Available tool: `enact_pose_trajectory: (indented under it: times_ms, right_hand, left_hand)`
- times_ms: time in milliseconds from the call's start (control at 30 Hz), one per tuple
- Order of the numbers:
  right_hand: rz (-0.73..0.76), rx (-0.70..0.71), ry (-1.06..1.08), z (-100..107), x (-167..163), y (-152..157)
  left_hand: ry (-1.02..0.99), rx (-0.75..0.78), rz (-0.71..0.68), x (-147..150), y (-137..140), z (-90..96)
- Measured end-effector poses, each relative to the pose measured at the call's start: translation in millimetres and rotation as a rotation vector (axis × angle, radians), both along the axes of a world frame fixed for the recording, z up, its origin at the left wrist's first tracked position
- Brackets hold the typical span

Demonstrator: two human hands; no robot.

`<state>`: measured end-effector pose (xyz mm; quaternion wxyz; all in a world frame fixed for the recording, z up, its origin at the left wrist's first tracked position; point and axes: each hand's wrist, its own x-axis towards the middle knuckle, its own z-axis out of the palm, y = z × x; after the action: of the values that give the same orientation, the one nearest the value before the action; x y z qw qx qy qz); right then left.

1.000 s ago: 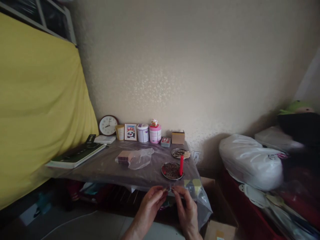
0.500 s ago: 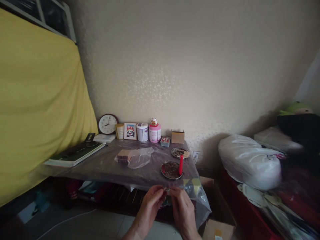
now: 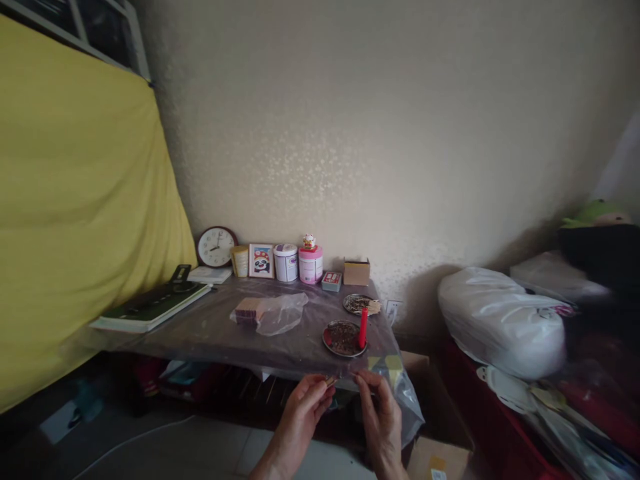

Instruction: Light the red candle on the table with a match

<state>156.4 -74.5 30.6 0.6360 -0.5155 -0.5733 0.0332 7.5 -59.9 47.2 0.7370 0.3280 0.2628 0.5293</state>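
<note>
My left hand is closed just in front of the table's near edge, pinching a small pale stick-like piece between thumb and fingers. To its right, my right hand has thumb and index finger pressed together; what is in that pinch is too small to make out. A gap separates the two hands. Beyond them, a round metal plate holds dark bits, with a red candle upright at its right side. Farther back lies a second plate with thin pale and dark sticks.
A brown packet in clear plastic lies mid-table. Along the wall stand a clock, a panda picture, two tubs and a small cardboard box. Right of the table are a carton and white bags.
My hands were together at the fingertips and have moved apart. The right hand has shifted right, while the left keeps the small piece in nearly the same place.
</note>
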Motion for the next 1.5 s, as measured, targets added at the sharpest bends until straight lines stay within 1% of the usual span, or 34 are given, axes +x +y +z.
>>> enact_pose_trajectory:
  times_ms: [167, 233, 367, 433, 467, 500, 533, 600, 700, 833, 933, 1033, 1167, 1300, 1367, 1467, 1500]
  right_hand:
    - [0.055, 0.063, -0.1, 3.5, -9.0, -5.2]
    - [0.057, 0.08, -0.135, 7.5, -9.1, -8.3]
    - [0.036, 0.136, -0.129, 14.1, -7.4, -15.1]
    - [0.063, 0.116, -0.164, 11.8, -5.8, -13.2]
    - [0.08, 0.058, -0.195, 8.9, -4.4, -10.1]
    - [0.072, 0.0, -0.206, 5.2, -2.6, -6.1]
    - [0.042, -0.029, -0.191, 1.3, -0.1, -1.5]
    - [-0.024, -0.05, -0.141, -5.3, 6.1, 6.4]
    - [-0.073, -0.062, -0.065, -8.5, 15.5, 10.9]
    - [-0.096, -0.077, 0.017, -6.0, 22.1, 8.7]
    - [-0.097, -0.087, 0.056, -5.1, 21.1, 8.2]
    - [-0.077, -0.083, 0.073, -4.7, 14.8, 7.1]
    - [0.018, -0.041, 0.031, -2.7, 1.6, 1.6]
    - [0.098, 0.018, -0.122, 3.9, -7.5, -5.1]
    - [0.105, 0.058, -0.171, 10.0, -9.3, -9.7]
    - [0.069, 0.136, -0.144, 16.1, -9.6, -15.2]
    - [0.077, 0.134, -0.137, 15.5, -9.0, -15.0]
  left_hand:
    - [-0.05, 0.07, -0.02, 2.2, -2.0, 0.3]
    - [-0.057, 0.072, -0.019, 2.9, -1.3, -1.0]
    - [-0.04, 0.047, 0.004, 3.6, 1.2, -0.7]
    - [-0.046, 0.049, 0.007, 4.1, 0.7, 3.3]
    - [-0.055, 0.055, 0.003, 4.4, -0.2, 6.0]
    - [-0.063, 0.064, -0.002, 4.5, -1.4, 8.7]
    - [-0.066, 0.075, -0.009, 4.4, -2.5, 10.9]
    - [-0.052, 0.089, -0.022, 3.1, -4.0, 13.0]
    - [-0.011, 0.082, 0.0, -1.7, -2.4, 9.0]
    - [0.016, 0.022, 0.043, -10.7, 4.3, -1.7]
    - [0.034, -0.006, 0.061, -15.2, 7.3, -5.8]
    - [0.038, 0.011, 0.049, -15.0, 7.0, -6.0]
    - [0.033, 0.057, 0.023, -8.8, 3.1, -4.8]
    - [0.001, 0.111, -0.003, -3.5, 0.8, -5.6]
    - [-0.002, 0.11, -0.003, -2.8, 2.1, -7.4]
    - [0.019, 0.08, 0.026, -2.7, 5.1, -8.3]
    - [0.021, 0.077, 0.032, -2.6, 5.4, -7.0]
